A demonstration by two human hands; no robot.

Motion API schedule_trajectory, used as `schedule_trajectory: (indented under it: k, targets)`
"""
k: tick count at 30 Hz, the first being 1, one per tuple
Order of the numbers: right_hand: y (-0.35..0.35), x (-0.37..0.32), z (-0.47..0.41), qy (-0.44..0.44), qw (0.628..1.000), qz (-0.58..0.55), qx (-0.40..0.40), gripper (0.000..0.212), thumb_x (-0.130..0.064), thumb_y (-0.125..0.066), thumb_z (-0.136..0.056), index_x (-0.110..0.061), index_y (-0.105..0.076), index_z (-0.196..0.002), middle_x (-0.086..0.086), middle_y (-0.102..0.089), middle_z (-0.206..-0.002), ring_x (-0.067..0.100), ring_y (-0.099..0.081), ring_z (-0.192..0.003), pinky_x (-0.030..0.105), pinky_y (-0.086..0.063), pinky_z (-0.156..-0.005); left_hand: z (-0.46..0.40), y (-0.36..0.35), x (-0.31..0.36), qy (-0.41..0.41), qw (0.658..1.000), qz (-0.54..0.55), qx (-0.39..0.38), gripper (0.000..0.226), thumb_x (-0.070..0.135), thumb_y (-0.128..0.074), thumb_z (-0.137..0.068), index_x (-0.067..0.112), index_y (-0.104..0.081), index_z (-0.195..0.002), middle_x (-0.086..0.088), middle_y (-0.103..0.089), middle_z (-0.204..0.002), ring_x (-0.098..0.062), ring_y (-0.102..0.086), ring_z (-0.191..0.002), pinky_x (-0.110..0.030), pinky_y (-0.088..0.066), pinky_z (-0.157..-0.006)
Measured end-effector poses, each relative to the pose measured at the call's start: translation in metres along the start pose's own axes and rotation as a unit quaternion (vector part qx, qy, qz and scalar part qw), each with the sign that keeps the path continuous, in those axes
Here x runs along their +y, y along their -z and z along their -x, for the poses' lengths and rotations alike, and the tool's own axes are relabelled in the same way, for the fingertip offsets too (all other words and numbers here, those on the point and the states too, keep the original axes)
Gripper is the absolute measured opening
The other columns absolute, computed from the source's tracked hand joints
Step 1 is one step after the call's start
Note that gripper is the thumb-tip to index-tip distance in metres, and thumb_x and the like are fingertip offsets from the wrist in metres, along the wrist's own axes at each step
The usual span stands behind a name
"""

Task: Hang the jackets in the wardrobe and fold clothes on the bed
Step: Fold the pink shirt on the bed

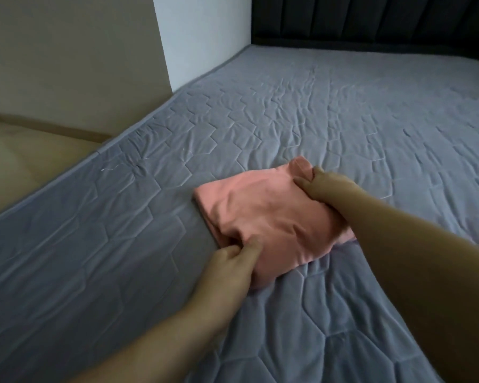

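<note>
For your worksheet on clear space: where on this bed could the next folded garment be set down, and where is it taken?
Free: the grey quilt between the pink garment and dark headboard, and the strip toward the bed's left edge. Taken: the middle, where the left hand and right hand grip the garment.

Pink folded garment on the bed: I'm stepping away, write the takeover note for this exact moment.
Left hand: pinches the near left corner of the pink folded cotton garment.
Right hand: grips the garment's far right corner.
Garment lies folded into a compact rectangle on the grey quilted bed cover, near the bed's left edge.
Done: this piece looks nearly folded.
Left: finish or place it. No jackets, wardrobe or other clothes are in view, so their state is unknown.
</note>
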State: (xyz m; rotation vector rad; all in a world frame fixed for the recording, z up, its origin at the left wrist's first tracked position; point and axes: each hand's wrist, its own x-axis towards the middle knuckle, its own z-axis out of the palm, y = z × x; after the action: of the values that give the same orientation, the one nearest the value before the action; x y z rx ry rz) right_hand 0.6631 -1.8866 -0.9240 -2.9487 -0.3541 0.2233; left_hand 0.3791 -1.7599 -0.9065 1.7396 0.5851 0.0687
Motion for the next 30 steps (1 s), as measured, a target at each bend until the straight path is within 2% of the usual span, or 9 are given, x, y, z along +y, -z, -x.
schedule_trajectory:
  k: [5, 7, 9, 11, 13, 17, 21, 24, 30]
  targets:
    - [-0.014, -0.008, 0.017, -0.012, 0.994, 0.008, 0.104, 0.073, -0.066, -0.026, -0.093, -0.005, -0.050, -0.126, 0.018, -0.057, -0.124, 0.037, -0.055, -0.114, 0.045, -0.040, -0.090, -0.017, 0.011, -0.002, 0.141, 0.984, -0.083, -0.075, 0.027, 0.026, -0.061, -0.082, 0.005, -0.070, -0.094, -0.010, -0.073, -0.086, -0.019, -0.064, -0.070, -0.023, -0.047, -0.063]
    - [-0.012, -0.011, 0.019, -0.008, 0.995, 0.021, 0.098, 0.072, -0.064, -0.024, -0.095, -0.007, -0.050, -0.130, 0.015, -0.055, -0.128, 0.035, -0.053, -0.118, 0.044, -0.040, -0.092, -0.020, 0.018, 0.004, 0.133, 0.966, -0.178, -0.128, 0.025, 0.025, -0.057, -0.079, 0.004, -0.068, -0.087, -0.010, -0.071, -0.071, -0.017, -0.057, -0.050, -0.019, -0.038, -0.047]
    - [-0.007, -0.013, 0.016, -0.006, 0.997, 0.026, 0.074, 0.071, -0.064, -0.022, -0.094, -0.012, -0.049, -0.134, 0.013, -0.054, -0.132, 0.033, -0.052, -0.121, 0.043, -0.039, -0.093, -0.033, 0.025, 0.011, 0.118, 0.966, -0.214, -0.083, 0.033, 0.037, -0.058, -0.069, 0.009, -0.064, -0.083, -0.006, -0.064, -0.061, -0.018, -0.052, -0.045, -0.017, -0.035, -0.045]
    - [0.000, -0.015, 0.011, -0.023, 0.998, 0.016, 0.064, 0.072, -0.066, -0.023, -0.088, -0.016, -0.052, -0.132, 0.012, -0.057, -0.131, 0.032, -0.053, -0.119, 0.041, -0.039, -0.088, -0.057, 0.033, 0.021, 0.127, 0.986, -0.107, 0.014, 0.052, 0.053, -0.060, -0.064, 0.012, -0.058, -0.095, -0.007, -0.063, -0.074, -0.021, -0.057, -0.056, -0.020, -0.041, -0.050]
    - [0.003, -0.021, 0.005, -0.042, 0.996, -0.029, 0.075, 0.075, -0.069, -0.028, -0.082, -0.016, -0.056, -0.127, 0.013, -0.059, -0.128, 0.032, -0.055, -0.116, 0.040, -0.039, -0.085, -0.089, 0.037, 0.029, 0.134, 0.984, -0.021, 0.119, 0.074, 0.061, -0.063, -0.065, 0.013, -0.044, -0.117, -0.011, -0.062, -0.105, -0.027, -0.062, -0.084, -0.029, -0.051, -0.058]
    - [0.010, -0.035, -0.011, 0.011, 0.997, -0.067, 0.042, 0.059, -0.069, -0.032, -0.086, -0.028, -0.053, -0.122, 0.014, -0.057, -0.128, 0.033, -0.054, -0.116, 0.042, -0.041, -0.090, -0.142, 0.032, 0.033, 0.094, 0.958, -0.153, 0.222, 0.074, 0.043, -0.061, -0.083, 0.000, -0.030, -0.136, -0.020, -0.049, -0.139, -0.038, -0.049, -0.125, -0.045, -0.043, -0.103]
    - [-0.007, -0.036, -0.026, -0.019, 0.990, -0.118, 0.081, 0.058, -0.072, -0.031, -0.083, -0.028, -0.057, -0.112, 0.010, -0.061, -0.120, 0.033, -0.056, -0.110, 0.041, -0.040, -0.082, -0.161, 0.026, 0.007, 0.053, 0.928, -0.269, 0.253, 0.037, 0.035, -0.045, -0.097, 0.004, -0.048, -0.118, -0.020, -0.057, -0.128, -0.041, -0.054, -0.117, -0.043, -0.044, -0.090]
    - [-0.025, -0.034, -0.031, -0.044, 0.982, -0.115, 0.140, 0.069, -0.075, -0.027, -0.082, -0.027, -0.062, -0.116, 0.009, -0.063, -0.118, 0.032, -0.058, -0.108, 0.039, -0.039, -0.077, -0.171, 0.019, -0.005, 0.004, 0.903, -0.329, 0.275, 0.039, 0.040, -0.037, -0.101, 0.007, -0.053, -0.111, -0.018, -0.062, -0.120, -0.039, -0.058, -0.110, -0.042, -0.044, -0.082]
    - [-0.027, -0.035, -0.033, -0.053, 0.969, -0.157, 0.181, 0.069, -0.070, -0.034, -0.086, -0.009, -0.059, -0.109, 0.013, -0.063, -0.114, 0.034, -0.058, -0.107, 0.040, -0.041, -0.080, -0.203, 0.032, 0.002, 0.022, 0.905, -0.353, 0.236, 0.052, 0.043, -0.034, -0.100, 0.002, -0.059, -0.120, -0.020, -0.058, -0.129, -0.038, -0.055, -0.118, -0.041, -0.043, -0.094]
